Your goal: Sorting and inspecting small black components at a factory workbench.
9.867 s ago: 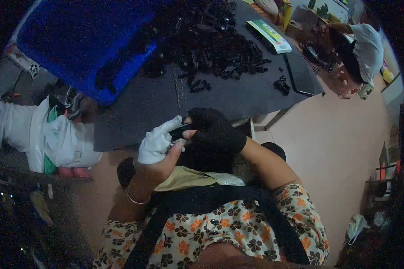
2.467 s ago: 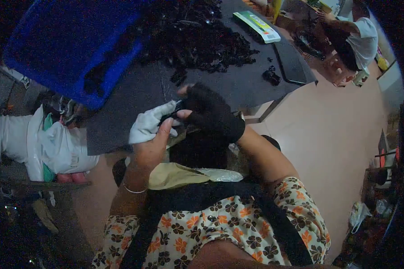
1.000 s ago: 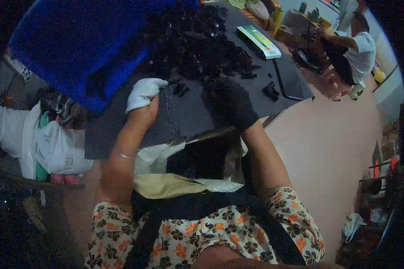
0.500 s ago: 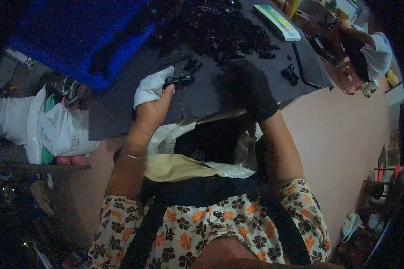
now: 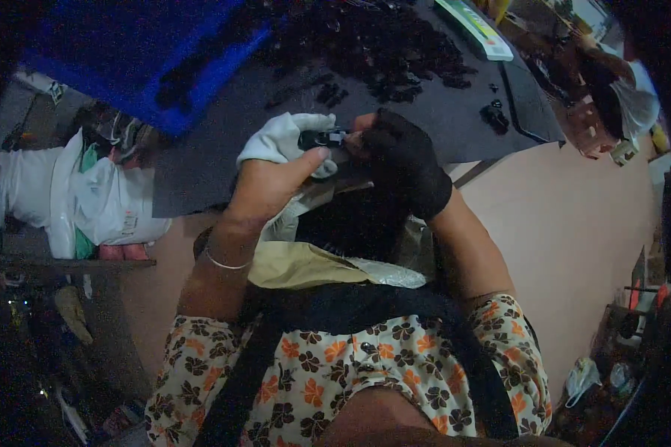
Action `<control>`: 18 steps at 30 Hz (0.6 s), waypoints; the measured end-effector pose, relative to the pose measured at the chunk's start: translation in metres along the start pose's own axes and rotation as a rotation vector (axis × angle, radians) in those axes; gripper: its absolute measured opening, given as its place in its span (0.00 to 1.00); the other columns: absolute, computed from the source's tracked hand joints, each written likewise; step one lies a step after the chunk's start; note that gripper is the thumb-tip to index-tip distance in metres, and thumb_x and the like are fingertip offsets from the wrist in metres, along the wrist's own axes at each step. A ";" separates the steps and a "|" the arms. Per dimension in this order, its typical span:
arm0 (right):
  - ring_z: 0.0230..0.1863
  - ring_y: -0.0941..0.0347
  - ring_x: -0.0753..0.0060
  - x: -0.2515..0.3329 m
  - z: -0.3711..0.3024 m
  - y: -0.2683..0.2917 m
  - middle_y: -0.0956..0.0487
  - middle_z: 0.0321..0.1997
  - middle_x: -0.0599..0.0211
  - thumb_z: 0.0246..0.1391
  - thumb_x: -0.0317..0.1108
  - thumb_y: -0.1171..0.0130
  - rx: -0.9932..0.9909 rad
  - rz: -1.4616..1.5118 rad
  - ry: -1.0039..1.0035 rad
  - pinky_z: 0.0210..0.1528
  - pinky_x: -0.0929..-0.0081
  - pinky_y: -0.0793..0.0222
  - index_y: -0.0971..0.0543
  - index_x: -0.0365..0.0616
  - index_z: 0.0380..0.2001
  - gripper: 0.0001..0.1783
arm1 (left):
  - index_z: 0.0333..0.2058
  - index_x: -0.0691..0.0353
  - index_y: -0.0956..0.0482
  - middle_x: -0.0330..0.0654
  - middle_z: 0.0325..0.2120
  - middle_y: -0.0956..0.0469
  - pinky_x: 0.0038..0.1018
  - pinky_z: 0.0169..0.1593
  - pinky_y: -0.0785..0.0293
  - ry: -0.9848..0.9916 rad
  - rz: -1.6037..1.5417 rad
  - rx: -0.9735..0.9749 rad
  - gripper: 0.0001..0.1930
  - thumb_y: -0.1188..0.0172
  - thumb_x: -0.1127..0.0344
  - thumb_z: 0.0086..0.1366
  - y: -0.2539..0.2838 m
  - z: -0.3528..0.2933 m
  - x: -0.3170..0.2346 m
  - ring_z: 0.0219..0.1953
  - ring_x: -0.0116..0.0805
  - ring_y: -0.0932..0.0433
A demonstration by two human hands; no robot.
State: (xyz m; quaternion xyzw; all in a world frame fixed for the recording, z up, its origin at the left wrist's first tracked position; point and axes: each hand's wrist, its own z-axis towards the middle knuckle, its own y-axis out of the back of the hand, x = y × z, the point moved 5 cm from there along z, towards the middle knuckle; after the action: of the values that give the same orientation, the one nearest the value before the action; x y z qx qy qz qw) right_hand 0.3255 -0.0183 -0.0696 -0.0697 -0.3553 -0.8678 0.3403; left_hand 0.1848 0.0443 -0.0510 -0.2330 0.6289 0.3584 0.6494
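Observation:
My left hand, in a white glove that leaves the thumb bare, is closed around a small black plastic part above the table's near edge. On the right, my right hand wears a black glove with bare fingertips. Its thumb and fingers pinch at the right end of the same part, and the fingers partly cover that end. Below both hands an open bag, with a tan side and a silvery bubble-like lining, lies against my lap. Its inside is dark.
Dark cloth covers the table. A heap of small black parts lies at its far side, beside a blue sheet. A green-and-white box sits far right. White plastic bags stand left. Another person is at upper right.
My right hand has moved left and closed its fingertips at the part's end. My left hand, still holding the part, has shifted right, toward the right hand.

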 end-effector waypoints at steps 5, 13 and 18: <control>0.33 0.26 0.62 0.004 0.002 0.005 0.25 0.33 0.59 0.42 0.27 0.41 0.013 0.017 -0.014 0.33 0.72 0.30 0.25 0.42 0.31 0.09 | 0.42 0.69 0.30 0.45 0.42 0.28 0.22 0.39 0.26 0.016 0.025 0.011 0.14 0.47 0.79 0.55 0.000 -0.001 0.001 0.37 0.29 0.26; 0.33 0.27 0.57 -0.011 0.002 -0.001 0.26 0.32 0.57 0.41 0.25 0.42 -0.059 0.305 -0.473 0.34 0.72 0.31 0.26 0.39 0.30 0.09 | 0.42 0.68 0.29 0.43 0.39 0.28 0.24 0.41 0.26 -0.082 0.004 -0.144 0.13 0.46 0.76 0.57 0.003 -0.006 0.013 0.36 0.29 0.26; 0.37 0.28 0.56 0.010 0.009 0.001 0.25 0.35 0.59 0.38 0.28 0.40 0.196 -0.101 0.016 0.38 0.66 0.32 0.24 0.43 0.33 0.13 | 0.42 0.68 0.29 0.43 0.38 0.28 0.23 0.37 0.26 -0.071 0.192 -0.041 0.13 0.44 0.74 0.57 0.004 -0.004 0.014 0.35 0.29 0.26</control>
State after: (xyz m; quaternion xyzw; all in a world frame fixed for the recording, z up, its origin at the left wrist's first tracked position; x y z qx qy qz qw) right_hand 0.3174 -0.0181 -0.0590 -0.0113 -0.4390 -0.8454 0.3040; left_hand 0.1781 0.0463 -0.0650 -0.1723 0.6175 0.4399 0.6289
